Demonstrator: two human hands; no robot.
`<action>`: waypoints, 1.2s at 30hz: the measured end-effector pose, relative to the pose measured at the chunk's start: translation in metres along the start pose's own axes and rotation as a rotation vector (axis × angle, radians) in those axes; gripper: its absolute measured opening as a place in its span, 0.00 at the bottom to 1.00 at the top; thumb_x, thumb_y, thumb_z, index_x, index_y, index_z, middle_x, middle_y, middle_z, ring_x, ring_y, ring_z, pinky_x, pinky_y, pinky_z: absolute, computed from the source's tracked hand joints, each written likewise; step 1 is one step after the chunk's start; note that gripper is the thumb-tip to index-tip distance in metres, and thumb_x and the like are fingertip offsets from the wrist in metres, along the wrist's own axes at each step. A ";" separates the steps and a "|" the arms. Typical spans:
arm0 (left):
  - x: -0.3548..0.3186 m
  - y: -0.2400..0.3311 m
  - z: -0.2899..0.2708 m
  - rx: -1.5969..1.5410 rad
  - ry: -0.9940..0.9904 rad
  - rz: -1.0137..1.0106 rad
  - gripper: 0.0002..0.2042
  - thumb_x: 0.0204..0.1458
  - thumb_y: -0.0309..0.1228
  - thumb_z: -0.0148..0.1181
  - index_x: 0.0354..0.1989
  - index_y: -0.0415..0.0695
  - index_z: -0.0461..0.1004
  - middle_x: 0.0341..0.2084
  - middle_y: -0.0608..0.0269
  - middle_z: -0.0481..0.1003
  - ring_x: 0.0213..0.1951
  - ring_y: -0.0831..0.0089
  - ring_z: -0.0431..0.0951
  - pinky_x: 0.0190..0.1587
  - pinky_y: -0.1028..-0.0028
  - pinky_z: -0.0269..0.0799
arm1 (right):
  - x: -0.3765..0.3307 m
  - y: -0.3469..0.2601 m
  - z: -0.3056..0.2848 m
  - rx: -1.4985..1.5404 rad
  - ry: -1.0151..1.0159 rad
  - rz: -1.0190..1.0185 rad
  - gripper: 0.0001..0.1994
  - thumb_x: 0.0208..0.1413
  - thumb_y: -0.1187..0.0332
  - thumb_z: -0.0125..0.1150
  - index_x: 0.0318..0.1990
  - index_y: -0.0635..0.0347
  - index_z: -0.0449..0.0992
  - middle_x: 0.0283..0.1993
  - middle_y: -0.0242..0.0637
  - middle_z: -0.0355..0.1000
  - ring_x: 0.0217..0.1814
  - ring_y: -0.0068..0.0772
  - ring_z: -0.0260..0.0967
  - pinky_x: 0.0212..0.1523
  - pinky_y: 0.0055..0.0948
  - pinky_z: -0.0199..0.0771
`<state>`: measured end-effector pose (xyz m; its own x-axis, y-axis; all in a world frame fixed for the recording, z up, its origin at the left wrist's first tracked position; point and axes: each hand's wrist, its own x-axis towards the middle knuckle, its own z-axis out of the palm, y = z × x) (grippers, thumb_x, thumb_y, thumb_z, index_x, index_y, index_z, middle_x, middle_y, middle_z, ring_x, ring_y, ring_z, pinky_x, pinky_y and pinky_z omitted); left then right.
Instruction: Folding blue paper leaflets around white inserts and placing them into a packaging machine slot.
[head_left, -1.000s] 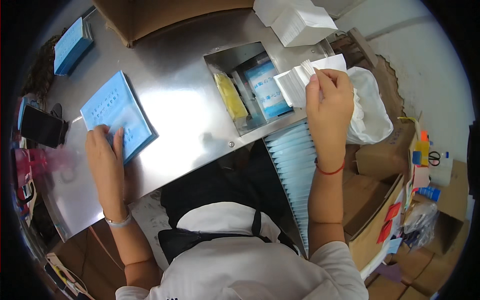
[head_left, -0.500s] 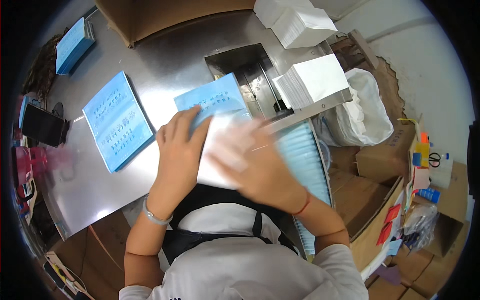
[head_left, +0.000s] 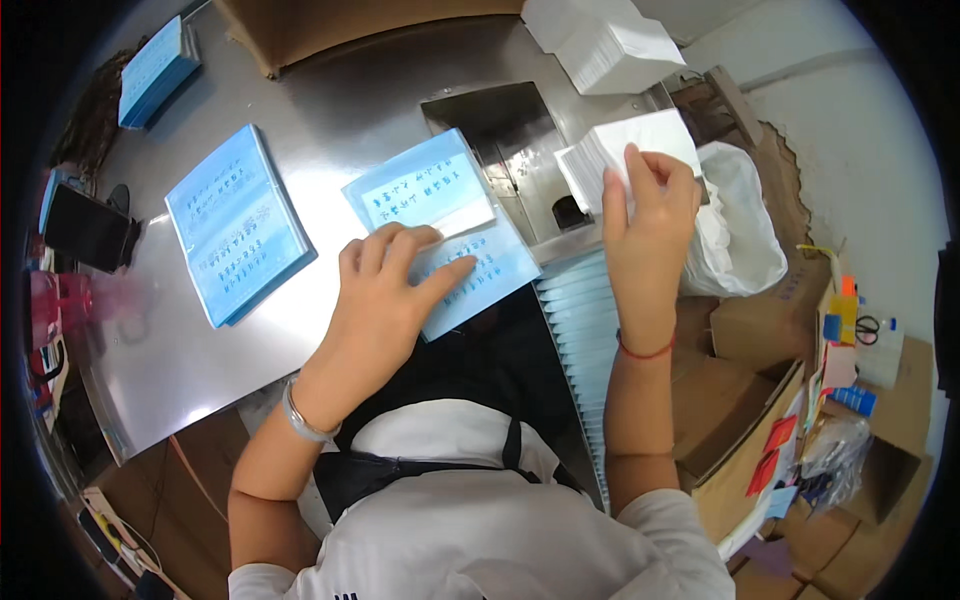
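Observation:
A blue printed packet (head_left: pixel 428 178) lies on the metal table before me, partly over the table's near edge, with a narrow white strip (head_left: pixel 466 217) across its middle. My left hand (head_left: pixel 385 295) rests on the packet, fingers bent and apart, fingertips near the strip. Whether anything is under its palm cannot be seen. On the right, my right hand (head_left: pixel 652 205) touches the near side of a stack of folded white paper sheets (head_left: pixel 650 135). Its thumb and forefinger stand apart; the other fingers curl at the stack's edge.
Blue packets lie in a pile (head_left: pixel 238 225) on the left, with another stack (head_left: pixel 158 75) behind. A dark opening (head_left: pixel 500 130) is cut in the table. More white sheets (head_left: pixel 610 50), a cardboard box (head_left: pixel 340 30), a row of pale blue packets (head_left: pixel 580 340) and a white bag (head_left: pixel 740 225) surround it.
My right hand has moved right and away from the packet to the white stack. The white sheet over the packet no longer spreads out; only a strip shows. My left hand remains at the packet.

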<state>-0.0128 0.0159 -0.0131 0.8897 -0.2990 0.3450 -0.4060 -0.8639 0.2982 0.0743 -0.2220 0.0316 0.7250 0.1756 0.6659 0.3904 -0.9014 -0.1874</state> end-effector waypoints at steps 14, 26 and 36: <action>0.020 0.002 -0.016 0.252 -0.144 -0.138 0.25 0.44 0.51 0.69 0.44 0.46 0.74 0.60 0.40 0.65 0.46 0.54 0.76 0.35 0.72 0.74 | 0.019 0.028 -0.022 0.177 -0.217 -0.024 0.09 0.56 0.75 0.59 0.41 0.70 0.81 0.36 0.42 0.69 0.37 0.40 0.69 0.39 0.35 0.70; -0.008 0.013 0.013 -0.074 -0.012 -0.133 0.22 0.50 0.32 0.59 0.55 0.42 0.69 0.68 0.44 0.57 0.67 0.44 0.58 0.64 0.52 0.59 | 0.019 0.054 -0.007 -0.042 0.010 -0.240 0.15 0.49 0.80 0.62 0.46 0.64 0.80 0.43 0.40 0.77 0.41 0.41 0.74 0.42 0.33 0.73; 0.025 0.014 -0.004 -0.439 -0.101 -0.079 0.39 0.41 0.14 0.66 0.65 0.56 0.67 0.65 0.48 0.59 0.35 0.62 0.77 0.42 0.66 0.77 | -0.034 -0.051 0.060 0.140 -0.495 -0.328 0.09 0.53 0.71 0.56 0.41 0.58 0.77 0.31 0.44 0.72 0.38 0.44 0.74 0.63 0.59 0.59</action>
<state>0.0025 -0.0021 0.0034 0.9286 -0.2956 0.2244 -0.3667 -0.6382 0.6770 0.0638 -0.1579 -0.0246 0.7187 0.6288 0.2968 0.6847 -0.7144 -0.1446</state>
